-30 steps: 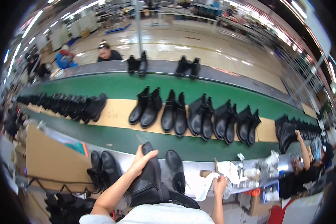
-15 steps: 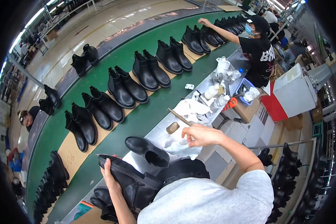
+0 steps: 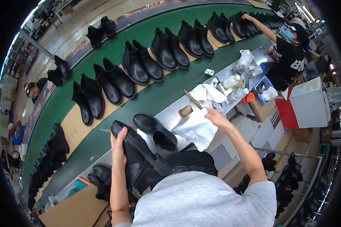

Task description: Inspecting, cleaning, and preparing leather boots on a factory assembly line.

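My left hand [image 3: 119, 147] is closed round a black leather ankle boot [image 3: 138, 149], its thumb on the boot. The boot lies tilted in front of my body, sole edge toward the right and zip side showing. My right hand [image 3: 218, 120] pinches the upper edge of a white cloth [image 3: 197, 130], which hangs over the metal bench edge. Beside that hand lies a thin brown stick [image 3: 193, 99], with a small tan block [image 3: 185, 111] to its left. Another black boot [image 3: 155, 132] rests on its side between my hands.
Pairs of black boots [image 3: 140, 64] stand on cardboard along the green conveyor [image 3: 140, 99]. Bottles [image 3: 231, 81], a second white cloth and a blue basket [image 3: 262, 90] crowd the bench at right. A co-worker [image 3: 291, 51] reaches over boots farther along. A boot rack [image 3: 288, 170] stands right.
My right fingers, above the cloth before, now grip its edge. The left hand still holds the boot, now more upright. The whole view has shifted.
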The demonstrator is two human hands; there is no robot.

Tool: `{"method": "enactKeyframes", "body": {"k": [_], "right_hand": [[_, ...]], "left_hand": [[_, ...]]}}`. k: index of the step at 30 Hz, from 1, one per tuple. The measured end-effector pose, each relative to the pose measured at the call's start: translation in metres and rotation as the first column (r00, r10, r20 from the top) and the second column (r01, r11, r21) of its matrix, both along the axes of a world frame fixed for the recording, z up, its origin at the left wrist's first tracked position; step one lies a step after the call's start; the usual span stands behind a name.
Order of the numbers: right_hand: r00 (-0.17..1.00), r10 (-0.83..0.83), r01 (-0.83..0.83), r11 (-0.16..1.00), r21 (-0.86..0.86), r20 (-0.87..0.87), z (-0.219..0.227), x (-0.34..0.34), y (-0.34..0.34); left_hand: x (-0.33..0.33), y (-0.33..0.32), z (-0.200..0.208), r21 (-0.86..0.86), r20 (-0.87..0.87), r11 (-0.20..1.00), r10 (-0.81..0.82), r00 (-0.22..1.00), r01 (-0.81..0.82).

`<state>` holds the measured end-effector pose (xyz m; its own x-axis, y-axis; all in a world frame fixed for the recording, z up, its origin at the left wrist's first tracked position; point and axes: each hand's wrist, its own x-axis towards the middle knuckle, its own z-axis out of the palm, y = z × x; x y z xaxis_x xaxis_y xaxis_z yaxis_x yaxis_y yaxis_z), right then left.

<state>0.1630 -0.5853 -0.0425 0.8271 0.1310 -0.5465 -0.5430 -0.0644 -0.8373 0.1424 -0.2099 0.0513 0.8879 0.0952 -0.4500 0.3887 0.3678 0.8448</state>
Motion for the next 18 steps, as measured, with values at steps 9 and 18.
{"method": "enactKeyframes", "body": {"k": [9, 18], "right_hand": [[0.933, 0.305, -0.23, 0.915, -0.333, 0.194, 0.151, -0.039, 0.004], [0.842, -0.016, 0.539, -0.027, -0.842, 0.539, 0.084, -0.106, -0.188]], "left_hand": [[-0.004, -0.013, -0.002, -0.045, 0.032, 0.996, -0.071, 0.997, 0.072], [0.0, -0.058, -0.008, -0.064, 0.102, 0.986, -0.147, 0.984, 0.154]]}}
